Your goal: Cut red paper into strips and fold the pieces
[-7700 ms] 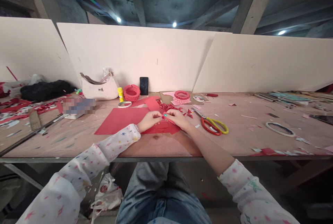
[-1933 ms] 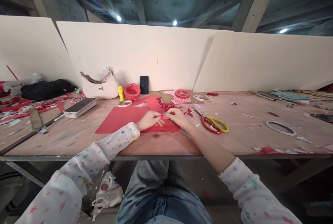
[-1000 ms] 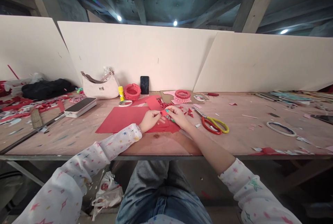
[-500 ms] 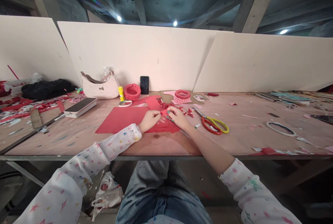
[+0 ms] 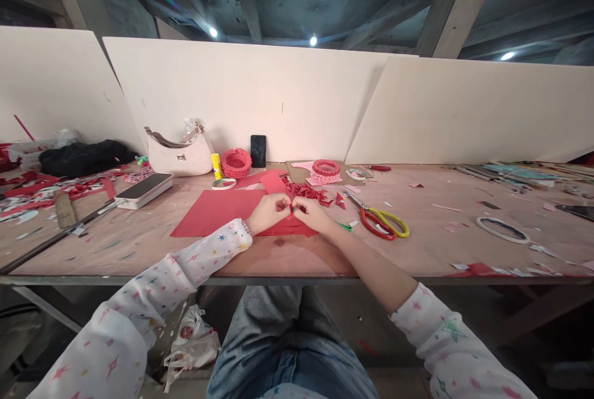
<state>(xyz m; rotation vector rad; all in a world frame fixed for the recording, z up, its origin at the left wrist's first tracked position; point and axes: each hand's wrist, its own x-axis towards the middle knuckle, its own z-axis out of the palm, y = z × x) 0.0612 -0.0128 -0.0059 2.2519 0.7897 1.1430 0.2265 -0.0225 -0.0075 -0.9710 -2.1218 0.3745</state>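
My left hand (image 5: 269, 213) and my right hand (image 5: 314, 213) meet above the red paper sheets, fingertips almost touching. Both are closed in a pinch on a small piece of red paper (image 5: 292, 208), mostly hidden by the fingers. Under and left of them lies a large red paper sheet (image 5: 208, 212). Just beyond the hands is a heap of small folded red paper pieces (image 5: 310, 192). To the right, scissors (image 5: 381, 223) with one red and one yellow handle rest on the table.
Along the back stand a handbag (image 5: 180, 158), a yellow glue stick (image 5: 216, 166), red woven paper rings (image 5: 236, 163) and a dark phone (image 5: 258, 151). A white-cased device (image 5: 143, 191) lies left, a tape roll (image 5: 502, 230) right. White boards (image 5: 245, 96) rise behind the table.
My hands have drawn closer together, fingertips nearly meeting. The small red paper, flat and visible between them before, is now mostly covered by the fingers, and more of the folded heap shows.
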